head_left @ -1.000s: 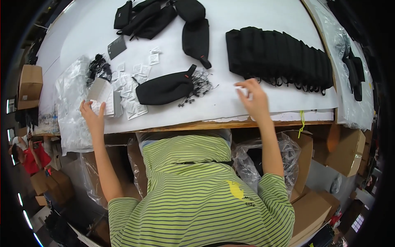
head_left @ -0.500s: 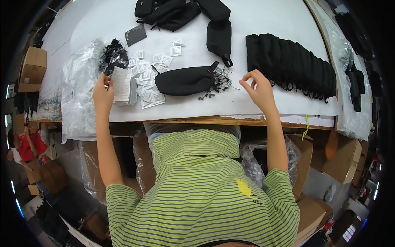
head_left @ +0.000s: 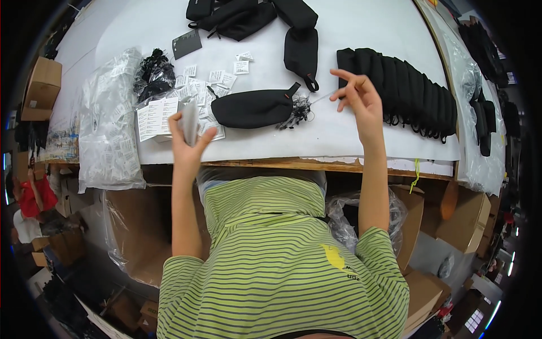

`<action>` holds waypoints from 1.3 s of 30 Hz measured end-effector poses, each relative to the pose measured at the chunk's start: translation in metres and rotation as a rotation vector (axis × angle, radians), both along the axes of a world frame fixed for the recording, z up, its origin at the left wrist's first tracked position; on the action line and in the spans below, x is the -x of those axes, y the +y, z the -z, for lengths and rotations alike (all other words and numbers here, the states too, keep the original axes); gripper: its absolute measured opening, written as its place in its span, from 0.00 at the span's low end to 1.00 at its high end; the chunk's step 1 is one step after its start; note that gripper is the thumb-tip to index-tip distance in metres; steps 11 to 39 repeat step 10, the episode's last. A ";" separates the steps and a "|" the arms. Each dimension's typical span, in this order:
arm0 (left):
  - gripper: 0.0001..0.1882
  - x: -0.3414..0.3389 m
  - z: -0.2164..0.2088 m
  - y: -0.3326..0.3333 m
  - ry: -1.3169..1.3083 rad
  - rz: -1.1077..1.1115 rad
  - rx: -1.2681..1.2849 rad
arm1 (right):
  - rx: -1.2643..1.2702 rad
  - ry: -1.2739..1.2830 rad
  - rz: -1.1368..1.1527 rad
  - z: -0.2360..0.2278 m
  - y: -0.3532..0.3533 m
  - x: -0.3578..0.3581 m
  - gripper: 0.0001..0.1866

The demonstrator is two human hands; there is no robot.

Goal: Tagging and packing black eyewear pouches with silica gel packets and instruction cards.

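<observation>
My left hand [head_left: 189, 140] grips a white card [head_left: 190, 123], blurred by motion, between thumb and fingers. It is just right of a stack of printed white cards [head_left: 158, 117]. My right hand [head_left: 361, 101] is raised over the table, index finger stretched out. Its other fingertips meet a thin cord [head_left: 322, 98] that runs to a tangle of black cords with small tags [head_left: 296, 112]. Between the hands lies a black zip pouch [head_left: 252, 108] with a loop at its right end. Small white sachets [head_left: 197, 89] are scattered behind the left hand.
Black pouches [head_left: 401, 90] stand in a row at the right; more [head_left: 240, 20] lie at the back. At the left are a clear bag of sachets [head_left: 113, 124] and a bundle of black cords [head_left: 155, 73]. A dark card [head_left: 187, 44] lies farther back. Cardboard boxes [head_left: 466, 223] stand below the table.
My left hand has moved right and nearer to me, from the card stack, with a card in it. My right hand has lifted slightly and its index finger has stretched out.
</observation>
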State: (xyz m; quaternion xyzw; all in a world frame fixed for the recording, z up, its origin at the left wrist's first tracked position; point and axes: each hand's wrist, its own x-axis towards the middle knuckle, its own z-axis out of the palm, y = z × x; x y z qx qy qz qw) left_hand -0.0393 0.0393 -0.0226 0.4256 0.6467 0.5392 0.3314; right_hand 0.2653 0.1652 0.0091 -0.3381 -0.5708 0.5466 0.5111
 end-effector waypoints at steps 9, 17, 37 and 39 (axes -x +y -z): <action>0.33 -0.052 0.003 -0.004 -0.223 0.266 0.229 | -0.022 -0.010 0.013 -0.038 0.003 0.032 0.07; 0.33 -0.053 0.010 -0.003 -0.268 0.298 0.198 | 0.014 -0.083 0.027 -0.034 0.006 0.033 0.08; 0.33 -0.053 0.010 -0.003 -0.268 0.298 0.198 | 0.014 -0.083 0.027 -0.034 0.006 0.033 0.08; 0.33 -0.053 0.010 -0.003 -0.268 0.298 0.198 | 0.014 -0.083 0.027 -0.034 0.006 0.033 0.08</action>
